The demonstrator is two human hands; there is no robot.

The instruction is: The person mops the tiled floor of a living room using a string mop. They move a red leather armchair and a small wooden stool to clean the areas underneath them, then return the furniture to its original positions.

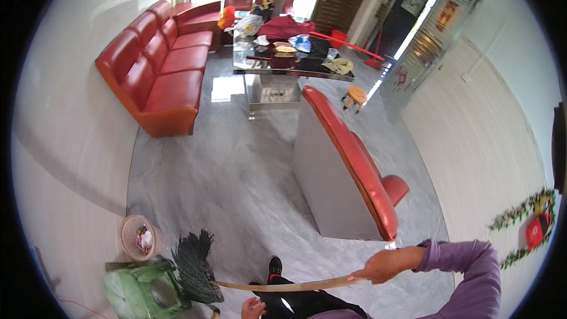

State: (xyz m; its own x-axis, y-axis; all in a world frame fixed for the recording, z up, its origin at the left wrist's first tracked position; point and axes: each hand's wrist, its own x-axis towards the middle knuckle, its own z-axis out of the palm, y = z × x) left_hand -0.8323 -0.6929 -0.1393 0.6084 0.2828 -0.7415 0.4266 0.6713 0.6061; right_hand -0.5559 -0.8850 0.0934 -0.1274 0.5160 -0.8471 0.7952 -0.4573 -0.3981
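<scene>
My right hand (384, 266) grips the wooden handle (283, 286) of a broom, which runs leftward across my legs. Its dark green bristle head (195, 268) is at the lower left, beside a green plastic stool (141, 292). At the bottom edge, my left hand (253, 308) is partly cut off below the handle. Its fingers are loosely curled and a little apart, with nothing visible in them. The tip of another stick (215, 313) shows between this hand and the stool.
A woven wastebasket (128, 237) holding litter stands by the left wall. Ahead are a red sofa (166, 79), a red-cushioned seat with a grey back (336, 186), a cluttered black table (310, 64) and a small wooden stool (355, 96). Grey floor (230, 177) lies between them.
</scene>
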